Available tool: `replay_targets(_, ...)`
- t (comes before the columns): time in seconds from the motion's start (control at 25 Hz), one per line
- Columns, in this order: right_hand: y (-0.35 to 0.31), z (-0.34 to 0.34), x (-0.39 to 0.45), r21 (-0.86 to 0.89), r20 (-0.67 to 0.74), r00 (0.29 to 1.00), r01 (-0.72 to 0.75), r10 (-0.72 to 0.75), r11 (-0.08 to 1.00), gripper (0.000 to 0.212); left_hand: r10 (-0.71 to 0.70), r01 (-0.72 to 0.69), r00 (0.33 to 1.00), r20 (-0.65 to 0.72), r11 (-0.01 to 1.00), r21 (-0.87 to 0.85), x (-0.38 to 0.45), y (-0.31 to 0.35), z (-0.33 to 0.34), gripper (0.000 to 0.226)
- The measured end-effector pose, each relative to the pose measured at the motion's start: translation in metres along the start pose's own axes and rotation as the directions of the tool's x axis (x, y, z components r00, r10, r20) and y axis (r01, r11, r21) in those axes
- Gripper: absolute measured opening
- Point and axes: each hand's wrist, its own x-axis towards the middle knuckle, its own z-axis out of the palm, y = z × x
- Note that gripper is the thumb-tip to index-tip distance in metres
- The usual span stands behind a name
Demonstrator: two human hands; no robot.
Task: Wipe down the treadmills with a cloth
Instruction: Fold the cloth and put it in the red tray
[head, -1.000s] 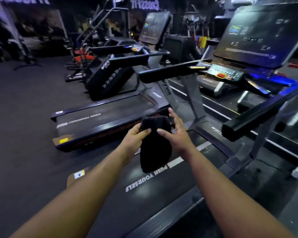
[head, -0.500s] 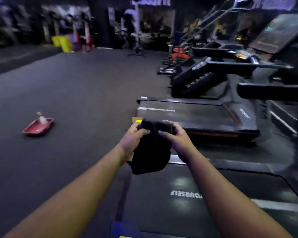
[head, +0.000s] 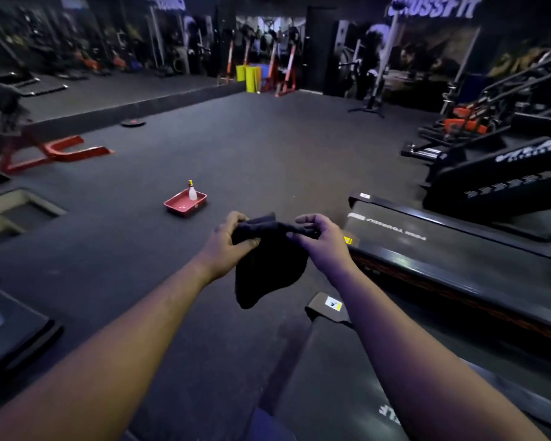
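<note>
- A dark rubber gym floor (head: pixel 252 148) fills most of the view, with racks and machines lining the far wall under a "CrossFit" sign (head: pixel 433 7).
- Two treadmills stand at the right: the farther treadmill (head: pixel 442 249) runs its long axis from near the frame's centre toward the right edge, its rear end pointing toward the open floor; the nearer treadmill (head: pixel 347 377) shows only the rear of its deck at the bottom, with a warning sticker on its end cap.
- A black stair-climbing machine (head: pixel 503 183) sits beyond the treadmills at the right edge.
- A red metal frame (head: pixel 58 151) lies on the floor at left.
- A black cloth (head: pixel 264 262) hangs in the air between both outstretched arms, above the floor just left of the treadmills; its top edge is stretched left to right and its bulk droops straight down.
- The left hand (head: pixel 226 246) grips the cloth's left top corner, fingers curled round it.
- The right hand (head: pixel 322 243) pinches the right top corner, held slightly apart from the left.
- A red tray (head: pixel 180 206) rests on the floor beyond the hands, a small spray bottle (head: pixel 192 190) standing upright in it.
</note>
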Motion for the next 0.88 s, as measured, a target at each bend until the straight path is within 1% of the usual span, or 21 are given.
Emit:
replay_targets(0.04,-0.002,0.020,0.013,-0.002,0.026,1.000,0.001,-0.001,1.000,0.024,0.003,-0.003,1.000,-0.020,1.000,0.006,0.006,-0.013,-0.017,0.045)
replay_targets(0.08,-0.005,0.035,0.022,-0.028,0.043,0.999,0.006,-0.004,1.000,0.020,0.008,-0.008,1.000,-0.005,0.999,0.049,0.012,-0.024,-0.030,0.054)
replay_targets(0.12,-0.008,0.053,0.033,-0.061,0.050,0.998,0.026,-0.023,0.998,0.020,0.009,-0.013,1.000,0.027,0.990,0.143,0.019,-0.039,-0.047,0.054)
replay_targets(0.16,-0.013,0.074,0.045,-0.104,0.049,0.997,0.057,-0.052,0.993,0.021,0.007,-0.021,0.999,0.051,0.963,0.270,0.027,-0.054,-0.068,0.044)
replay_targets(0.2,-0.017,0.093,0.057,-0.155,0.035,0.994,0.104,-0.100,0.982,0.021,-0.008,-0.015,0.998,0.055,0.913,0.407,0.034,-0.067,-0.089,0.032)
replay_targets(0.24,-0.024,0.110,0.068,-0.203,0.014,0.988,0.151,-0.151,0.967,0.021,-0.018,-0.008,0.999,0.044,0.849,0.528,0.040,-0.079,-0.110,0.031)
replay_targets(0.28,-0.029,0.122,0.078,-0.234,-0.003,0.981,0.189,-0.195,0.954,0.021,-0.019,-0.004,0.999,0.030,0.778,0.628,0.045,-0.089,-0.126,0.035)
replay_targets(0.32,-0.037,0.139,0.089,-0.241,-0.010,0.975,0.213,-0.221,0.947,0.021,-0.017,0.008,1.000,0.005,0.707,0.707,0.050,-0.102,-0.147,0.036)
replay_targets(0.4,-0.045,0.169,0.110,-0.243,-0.014,0.977,0.203,-0.213,0.949,0.022,-0.016,0.032,0.999,-0.028,0.590,0.807,0.060,-0.132,-0.185,0.035)
replay_targets(0.44,-0.046,0.184,0.121,-0.233,-0.014,0.982,0.178,-0.186,0.956,0.022,-0.053,0.068,0.998,-0.046,0.564,0.823,0.066,-0.149,-0.203,0.036)
replay_targets(0.48,-0.048,0.197,0.132,-0.220,-0.026,0.986,0.153,-0.163,0.963,0.023,-0.084,0.101,0.994,-0.065,0.561,0.821,0.070,-0.163,-0.220,0.037)
replay_targets(0.52,-0.048,0.208,0.142,-0.214,-0.042,0.988,0.139,-0.151,0.967,0.024,-0.103,0.131,0.991,-0.087,0.587,0.799,0.075,-0.177,-0.233,0.035)
replay_targets(0.56,-0.049,0.222,0.153,-0.224,-0.053,0.987,0.136,-0.152,0.965,0.026,-0.123,0.163,0.986,-0.109,0.651,0.742,0.080,-0.189,-0.246,0.030)
replay_targets(0.6,-0.051,0.230,0.162,-0.247,-0.066,0.985,0.141,-0.161,0.959,0.029,-0.164,0.214,0.977,-0.138,0.745,0.632,0.084,-0.198,-0.253,0.026)
replay_targets(0.64,-0.054,0.239,0.172,-0.287,-0.082,0.983,0.138,-0.167,0.948,0.032,-0.226,0.280,0.959,-0.170,0.841,0.463,0.089,-0.206,-0.259,0.021)
replay_targets(0.68,-0.054,0.249,0.186,-0.335,-0.095,0.983,0.117,-0.157,0.935,0.037,-0.289,0.335,0.938,-0.193,0.900,0.278,0.097,-0.217,-0.267,0.017)
replay_targets(0.72,-0.055,0.258,0.200,-0.388,-0.104,0.986,0.078,-0.128,0.919,0.042,-0.332,0.358,0.920,-0.210,0.928,0.100,0.106,-0.227,-0.274,0.014)
replay_targets(0.76,-0.051,0.267,0.215,-0.428,-0.108,0.991,0.028,-0.082,0.903,0.048,-0.377,0.372,0.899,-0.225,0.926,-0.063,0.115,-0.237,-0.279,0.013)
replay_targets(0.8,-0.045,0.278,0.231,-0.441,-0.103,0.994,-0.028,-0.020,0.897,0.053,-0.426,0.380,0.874,-0.234,0.899,-0.218,0.126,-0.246,-0.284,0.013)
replay_targets(0.84,-0.037,0.289,0.247,-0.410,-0.095,0.994,-0.096,0.062,0.907,0.057,-0.479,0.381,0.844,-0.240,0.851,-0.360,0.137,-0.255,-0.286,0.015)
replay_targets(0.88,-0.027,0.302,0.263,-0.326,-0.077,0.985,-0.170,0.153,0.930,0.057,-0.529,0.376,0.813,-0.244,0.796,-0.474,0.152,-0.263,-0.287,0.017)
